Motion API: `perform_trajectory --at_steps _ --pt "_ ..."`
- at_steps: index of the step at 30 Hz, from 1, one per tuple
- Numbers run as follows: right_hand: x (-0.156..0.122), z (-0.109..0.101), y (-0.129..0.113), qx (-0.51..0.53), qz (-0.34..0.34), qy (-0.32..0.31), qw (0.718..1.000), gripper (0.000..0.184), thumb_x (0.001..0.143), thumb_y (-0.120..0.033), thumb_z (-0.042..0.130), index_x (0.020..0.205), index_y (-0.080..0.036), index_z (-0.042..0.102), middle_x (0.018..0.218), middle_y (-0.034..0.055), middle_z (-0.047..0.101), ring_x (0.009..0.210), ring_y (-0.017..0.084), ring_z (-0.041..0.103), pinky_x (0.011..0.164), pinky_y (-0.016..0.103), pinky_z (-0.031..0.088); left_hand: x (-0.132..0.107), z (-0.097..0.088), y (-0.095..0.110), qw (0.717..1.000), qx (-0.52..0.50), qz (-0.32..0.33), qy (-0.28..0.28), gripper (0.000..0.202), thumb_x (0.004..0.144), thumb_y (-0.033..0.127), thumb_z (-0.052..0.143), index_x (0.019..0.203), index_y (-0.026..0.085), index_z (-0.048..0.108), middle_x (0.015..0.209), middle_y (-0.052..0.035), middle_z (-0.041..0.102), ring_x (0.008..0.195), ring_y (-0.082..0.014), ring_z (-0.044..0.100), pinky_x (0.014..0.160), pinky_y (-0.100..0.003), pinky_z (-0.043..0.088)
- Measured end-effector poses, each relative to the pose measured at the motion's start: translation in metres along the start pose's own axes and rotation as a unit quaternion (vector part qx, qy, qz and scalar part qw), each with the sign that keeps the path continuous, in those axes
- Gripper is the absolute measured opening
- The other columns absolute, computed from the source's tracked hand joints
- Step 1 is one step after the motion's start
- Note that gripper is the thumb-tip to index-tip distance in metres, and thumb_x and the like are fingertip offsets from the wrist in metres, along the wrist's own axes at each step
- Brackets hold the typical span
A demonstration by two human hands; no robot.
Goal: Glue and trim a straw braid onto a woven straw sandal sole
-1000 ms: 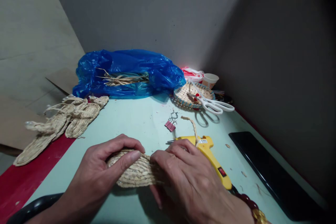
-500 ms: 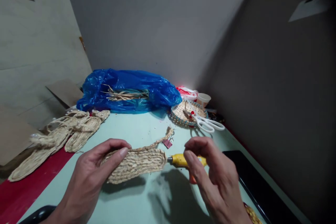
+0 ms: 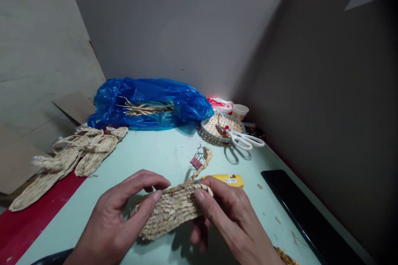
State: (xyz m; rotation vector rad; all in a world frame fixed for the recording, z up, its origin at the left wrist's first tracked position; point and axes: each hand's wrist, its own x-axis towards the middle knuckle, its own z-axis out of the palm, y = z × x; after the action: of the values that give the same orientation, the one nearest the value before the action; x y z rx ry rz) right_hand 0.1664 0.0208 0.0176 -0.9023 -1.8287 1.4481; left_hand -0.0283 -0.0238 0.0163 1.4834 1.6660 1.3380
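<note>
In front of the yellow glue gun [image 3: 229, 181], the right hand [image 3: 233, 211] pinches one end of a braided straw sole [image 3: 176, 211]; the left hand [image 3: 116, 215] holds the other, thumb on top, forefinger arched

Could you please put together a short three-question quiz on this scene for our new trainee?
1. True or false: the thumb of the right hand rests against the oblong, tan, woven straw piece.

2. Which thing lies partly over the round, tan, blue-edged woven basket?
a) the flat, black, rectangular panel
b) the white-handled metal scissors
c) the yellow plastic glue gun

3. Fill in the colour: dry, tan straw strands show in the opening of the crumpled, shiny ____ plastic bag.

Key: 1. True. 2. b. 3. Blue.
</note>
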Motion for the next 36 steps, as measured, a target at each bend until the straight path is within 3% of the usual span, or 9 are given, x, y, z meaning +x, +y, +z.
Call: perform_trajectory --at_steps 5,12,15,18,21,26,32,36 --pt "0.002 0.002 0.003 0.002 0.061 -0.021 0.998 0.043 0.099 -0.055 0.043 0.074 -0.021 0.054 0.056 0.0002 0.065 0.052 0.013 0.061 0.056 0.023 0.048 -0.002 0.001 -0.009 0.999 0.021 0.009 -0.022 0.01 0.079 0.026 0.062 0.078 0.031 0.071 0.081 0.0067 0.072 0.081 -0.0143 0.066 0.078 -0.017 0.046" --pt "0.001 0.001 0.003 -0.013 0.071 -0.025 0.997 0.042 0.099 -0.054 0.041 0.073 -0.023 0.052 0.055 -0.0009 0.064 0.05 0.014 0.059 0.055 0.025 0.046 -0.004 -0.005 -0.018 0.989 0.044 0.127 -0.065 0.025 0.089 0.019 0.054 0.093 0.038 0.069 0.09 0.0124 0.073 0.083 -0.0077 0.066 0.08 -0.013 0.043" --pt "-0.002 0.002 -0.001 -0.082 0.054 -0.022 0.995 0.038 0.101 -0.047 0.041 0.074 -0.024 0.055 0.061 -0.0032 0.068 0.063 0.015 0.062 0.067 0.027 0.044 -0.004 -0.006 -0.015 0.993 0.031 0.087 -0.079 0.016 0.087 0.023 0.06 0.086 0.036 0.07 0.08 0.0115 0.071 0.075 -0.0086 0.065 0.073 -0.014 0.044" --pt "-0.007 0.004 -0.003 -0.132 0.054 -0.023 0.99 0.029 0.101 -0.043 0.044 0.081 -0.028 0.059 0.069 -0.0065 0.07 0.08 0.017 0.062 0.077 0.029 0.042 -0.001 -0.006 -0.008 0.996 0.003 -0.01 -0.088 0.006 0.079 0.03 0.068 0.076 0.034 0.071 0.072 0.0109 0.07 0.07 -0.0092 0.064 0.069 -0.013 0.045" --pt "-0.011 0.006 -0.001 -0.152 0.023 -0.004 0.988 0.024 0.1 -0.04 0.047 0.084 -0.029 0.061 0.07 -0.007 0.069 0.078 0.016 0.063 0.076 0.028 0.043 0.001 -0.006 -0.003 0.991 -0.026 -0.066 -0.115 0.008 0.078 0.032 0.067 0.074 0.033 0.074 0.075 0.0097 0.073 0.074 -0.0102 0.067 0.071 -0.012 0.047" --pt "-0.011 0.009 0.001 -0.189 -0.063 0.019 0.98 0.017 0.1 -0.033 0.05 0.09 -0.029 0.063 0.073 -0.0053 0.068 0.069 0.014 0.064 0.069 0.025 0.047 0.001 -0.006 -0.005 0.988 -0.047 -0.038 -0.14 0.012 0.079 0.028 0.064 0.074 0.031 0.074 0.077 0.0064 0.072 0.074 -0.0116 0.066 0.069 -0.017 0.048" --pt "-0.009 0.012 0.002 -0.209 -0.13 0.021 0.969 0.022 0.101 -0.028 0.043 0.094 -0.026 0.063 0.068 -0.0025 0.067 0.059 0.014 0.063 0.059 0.023 0.05 -0.002 -0.005 -0.009 0.987 -0.028 -0.058 -0.15 0.015 0.082 0.031 0.06 0.073 0.028 0.071 0.071 0.0062 0.065 0.068 -0.0108 0.063 0.066 -0.02 0.047" --pt "-0.011 0.011 0.006 -0.239 -0.155 0.036 0.958 0.02 0.101 -0.028 0.044 0.094 -0.025 0.062 0.078 -0.0003 0.073 0.064 0.014 0.067 0.055 0.021 0.051 -0.006 -0.006 -0.017 0.99 -0.004 0.01 -0.141 0.015 0.085 0.024 0.058 0.076 0.029 0.07 0.07 0.0069 0.064 0.068 -0.0103 0.061 0.065 -0.021 0.046"
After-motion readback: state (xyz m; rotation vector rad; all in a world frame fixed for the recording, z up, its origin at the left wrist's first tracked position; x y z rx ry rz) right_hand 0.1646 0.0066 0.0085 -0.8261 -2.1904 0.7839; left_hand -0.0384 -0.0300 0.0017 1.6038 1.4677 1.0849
